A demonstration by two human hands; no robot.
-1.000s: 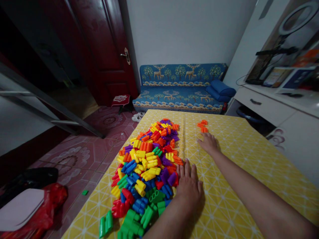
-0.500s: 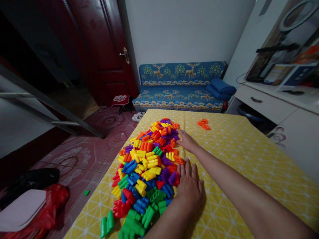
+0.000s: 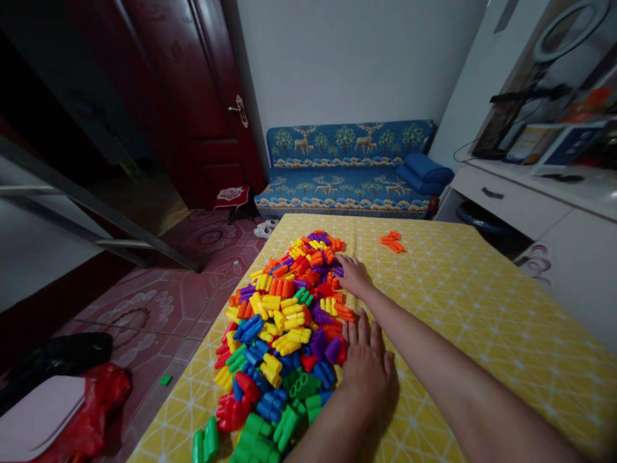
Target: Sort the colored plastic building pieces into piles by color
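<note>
A long heap of plastic blocks [image 3: 279, 305] in red, yellow, orange, blue, green and purple lies on the yellow patterned tablecloth [image 3: 434, 283]. My left hand [image 3: 365, 360] rests palm down at the heap's near right side, fingers spread and fingertips against the blocks. Farther back, my right hand [image 3: 354, 275] touches the heap's right edge beside purple pieces, its fingers partly curled and apart. Neither hand grips a block. A few orange blocks [image 3: 393, 242] lie apart at the back of the table.
Behind the table stands a blue patterned sofa [image 3: 332, 180]. A white cabinet [image 3: 520, 199] is on the right. On the tiled floor at left are a green block [image 3: 165, 381], a red bag [image 3: 108, 399] and a metal ladder [image 3: 130, 218]. A red stool [image 3: 232, 197] stands by the door.
My right hand has moved slightly left against the heap's edge, over some purple pieces. My left hand has stayed almost in place. The view has shifted slightly.
</note>
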